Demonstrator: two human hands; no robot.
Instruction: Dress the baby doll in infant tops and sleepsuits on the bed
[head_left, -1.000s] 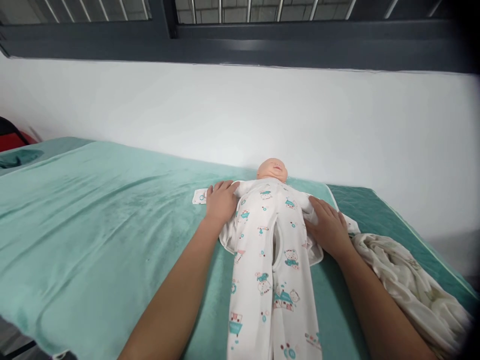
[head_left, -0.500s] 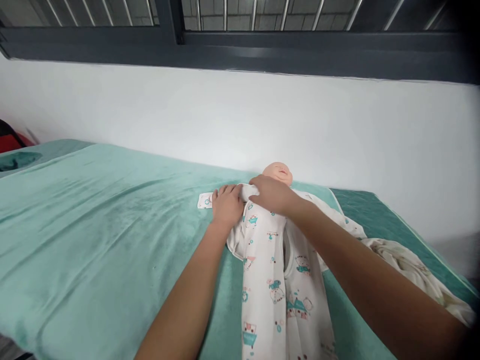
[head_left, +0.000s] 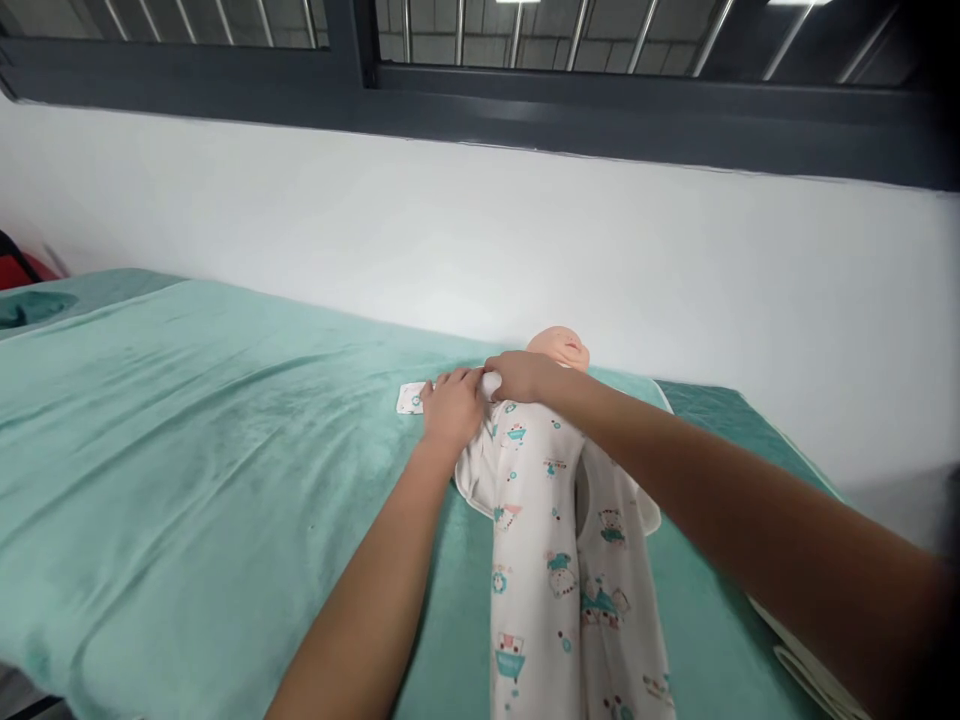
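Observation:
A baby doll (head_left: 556, 344) lies on its back near the wall, its head showing above a white printed baby romper (head_left: 536, 560) spread over its body. My left hand (head_left: 454, 408) is closed over the romper's sleeve, and the sleeve's cuff (head_left: 409, 398) sticks out to the left of it. Close beside it, my right hand (head_left: 521, 377) grips the same sleeve nearer the doll's shoulder, thumb below and fingers above. A white bit of sleeve shows between the two hands. The doll's arm is hidden. My right forearm covers the romper's other sleeve.
A light green sheet (head_left: 225, 480) covers the bed, with darker green bedding (head_left: 705, 405) at the right. A folded cream cloth (head_left: 814, 665) lies at the lower right, partly behind my forearm. The white wall (head_left: 375, 230) and dark window frame (head_left: 450, 105) stand behind.
My right hand has moved left along the sleeve, closer to my left hand, and its fingers have closed more tightly. My left hand has stayed nearly still. The view has shifted slightly.

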